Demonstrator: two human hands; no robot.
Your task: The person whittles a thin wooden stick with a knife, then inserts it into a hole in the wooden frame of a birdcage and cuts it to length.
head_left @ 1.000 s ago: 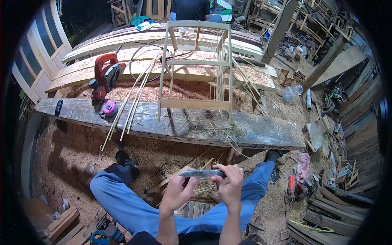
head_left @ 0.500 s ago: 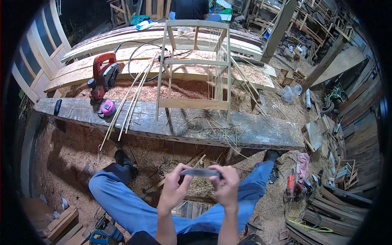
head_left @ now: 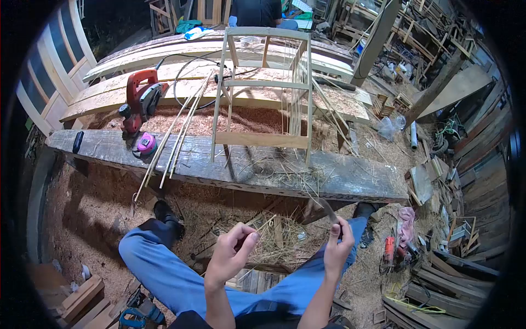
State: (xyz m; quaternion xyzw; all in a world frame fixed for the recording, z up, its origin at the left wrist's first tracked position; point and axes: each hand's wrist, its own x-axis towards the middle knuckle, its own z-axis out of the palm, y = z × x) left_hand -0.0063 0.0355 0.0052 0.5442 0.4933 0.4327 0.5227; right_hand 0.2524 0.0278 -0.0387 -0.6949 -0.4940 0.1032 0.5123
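- The right hand (head_left: 337,247) pinched a thin dark metal blade (head_left: 327,210), tip toward 11 o'clock.
- The left hand (head_left: 230,255), fingers curled, gripped a pale bamboo sliver (head_left: 264,225), seemingly mid-whittling.
- Next likely: blade meeting sliver, below the weathered plank counter (head_left: 350,178).

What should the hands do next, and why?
Probably bring the knife in the right hand onto the thin strip pinched by the left hand: the hands are apart, blade raised, and the strip's end juts toward it.
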